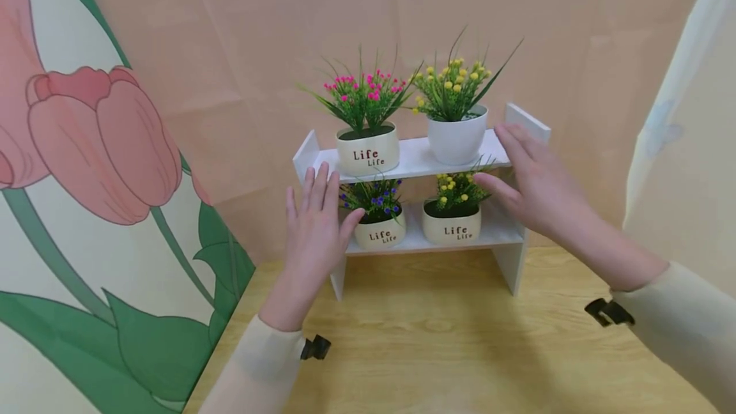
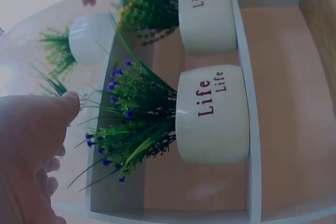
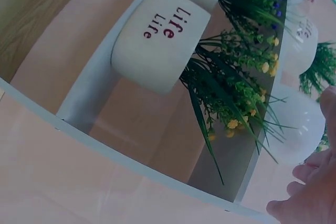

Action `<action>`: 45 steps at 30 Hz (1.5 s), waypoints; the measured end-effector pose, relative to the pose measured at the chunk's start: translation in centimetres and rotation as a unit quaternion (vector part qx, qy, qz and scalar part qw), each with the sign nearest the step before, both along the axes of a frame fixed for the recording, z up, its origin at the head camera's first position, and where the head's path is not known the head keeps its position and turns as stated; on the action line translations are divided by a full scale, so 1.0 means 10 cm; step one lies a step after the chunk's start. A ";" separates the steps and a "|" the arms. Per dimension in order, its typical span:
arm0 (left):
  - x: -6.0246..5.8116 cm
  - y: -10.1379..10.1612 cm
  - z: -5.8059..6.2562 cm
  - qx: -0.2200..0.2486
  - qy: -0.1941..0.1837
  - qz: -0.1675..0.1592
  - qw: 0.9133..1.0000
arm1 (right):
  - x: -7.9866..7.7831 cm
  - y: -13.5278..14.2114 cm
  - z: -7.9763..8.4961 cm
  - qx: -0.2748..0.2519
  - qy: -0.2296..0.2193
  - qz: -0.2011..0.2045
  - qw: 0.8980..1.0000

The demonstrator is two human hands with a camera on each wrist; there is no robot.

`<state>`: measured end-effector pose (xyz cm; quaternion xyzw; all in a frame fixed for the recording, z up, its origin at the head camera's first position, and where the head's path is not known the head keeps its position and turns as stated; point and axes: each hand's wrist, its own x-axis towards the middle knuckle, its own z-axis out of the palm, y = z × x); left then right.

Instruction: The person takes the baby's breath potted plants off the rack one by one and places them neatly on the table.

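Note:
A white two-tier shelf (image 1: 411,161) holds potted flowers. Pink flowers grow in a cream "Life" pot (image 1: 368,151) at the upper left, with a plain white pot (image 1: 458,136) of yellow flowers beside it. Below are a cream pot with blue-purple flowers (image 2: 212,116) and another cream pot with yellow flowers (image 3: 160,40). My left hand (image 1: 315,222), fingers extended, is at the shelf's left side, nearest the pink and blue-flowered pots. At the right end, my right hand (image 1: 535,177) has its fingers straight and thumb apart, near the white pot. Neither hand holds anything; whether they touch the shelf is unclear.
The shelf stands on a wood-grain table (image 1: 425,344) against a pinkish cloth backdrop (image 1: 287,50). A panel printed with large tulips (image 1: 103,139) stands along the left side. A pale sheet (image 1: 684,145) hangs at the right.

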<state>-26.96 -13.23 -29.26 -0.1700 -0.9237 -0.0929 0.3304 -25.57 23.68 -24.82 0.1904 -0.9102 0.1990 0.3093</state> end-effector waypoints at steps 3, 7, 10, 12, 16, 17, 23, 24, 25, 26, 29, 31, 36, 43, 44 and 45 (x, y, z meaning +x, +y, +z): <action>-0.06 -0.01 0.01 0.002 -0.002 -0.003 1.000 | -0.05 -0.01 0.06 -0.021 -0.028 0.003 0.999; -0.14 -0.02 0.03 0.002 -0.017 -0.007 1.000 | -0.13 -0.02 0.14 -0.054 -0.073 0.012 0.996; -0.18 -0.03 0.05 0.003 -0.030 -0.009 1.000 | -0.18 -0.02 0.18 -0.072 -0.111 0.011 0.991; -0.21 -0.04 0.06 0.007 -0.034 -0.010 0.999 | -0.21 -0.02 0.21 -0.081 -0.131 0.010 0.988; -0.27 -0.07 0.07 0.009 -0.039 -0.008 0.999 | -0.26 -0.03 0.26 -0.096 -0.140 0.014 0.985; -0.28 -0.08 0.07 0.009 -0.041 -0.008 0.999 | -0.27 -0.04 0.27 -0.101 -0.141 0.017 0.985; -0.32 -0.10 0.07 0.004 -0.049 -0.002 0.999 | -0.33 -0.08 0.32 -0.111 -0.137 0.026 0.984; -0.32 -0.10 0.06 0.002 -0.050 -0.001 0.999 | -0.34 -0.09 0.33 -0.112 -0.138 0.024 0.984; -0.33 -0.11 0.06 0.001 -0.050 0.001 0.999 | -0.35 -0.09 0.34 -0.116 -0.139 0.025 0.983; -0.34 -0.11 0.05 -0.001 -0.050 0.002 0.999 | -0.35 -0.10 0.35 -0.119 -0.140 0.023 0.983; -0.36 -0.12 0.04 -0.005 -0.044 0.002 0.999 | -0.37 -0.13 0.38 -0.129 -0.147 0.015 0.981; -0.36 -0.13 0.03 -0.003 -0.035 -0.002 0.999 | -0.39 -0.14 0.40 -0.135 -0.148 0.014 0.980; -0.37 -0.14 0.02 0.010 -0.018 -0.023 1.000 | -0.45 -0.18 0.44 -0.140 -0.150 0.020 0.978; -0.37 -0.12 0.03 0.022 -0.069 -0.025 0.997 | -0.47 -0.21 0.48 -0.160 -0.152 0.028 0.975; -0.38 -0.12 0.03 0.024 -0.075 -0.025 0.997 | -0.48 -0.22 0.49 -0.165 -0.154 0.030 0.974; -0.38 -0.13 0.03 0.026 -0.080 -0.024 0.996 | -0.49 -0.23 0.50 -0.170 -0.155 0.034 0.973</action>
